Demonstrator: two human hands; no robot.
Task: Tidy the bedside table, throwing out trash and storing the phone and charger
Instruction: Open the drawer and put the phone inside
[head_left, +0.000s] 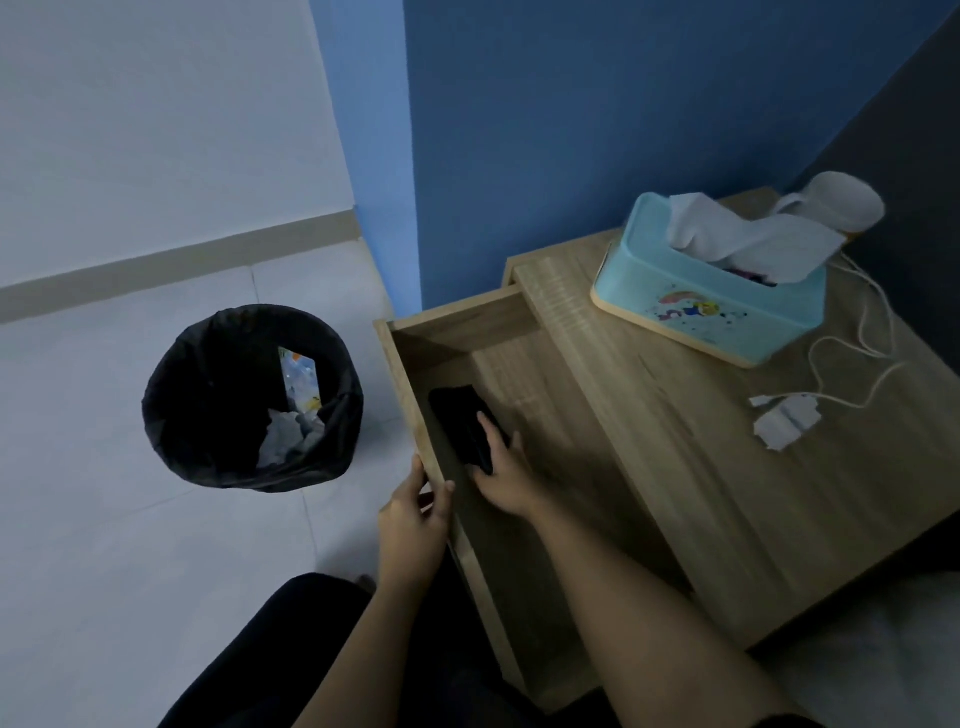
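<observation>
Counting from the head view: two bare hands, one phone, one charger, one bin, one tissue box, one paper roll.

Left hand (413, 512) pinches the front panel of the open drawer (402, 374), thumb inside, fingers outside. Right hand (506, 475) reaches into the drawer, fingers laid on the black phone (457, 418); grip or mere touch, cannot tell. The phone lies flat on the drawer floor, close against the front panel.

On the bedside table (691, 499): one white charger (784, 418), plug block near the right edge, its cable looping back toward the far right corner. One light-blue tissue box (696, 306) at the far edge, a white tissue pulled up from its top. One white paper roll (841, 200) just behind the box, at the far corner.

Floor: pale tiles. One bin (252, 397) with a black liner stands left of the drawer, apart from it; crumpled paper and a printed wrapper sit inside. Walls: blue behind the table, white to the left with a grey skirting. Dark-clothed knee at the bottom edge.
</observation>
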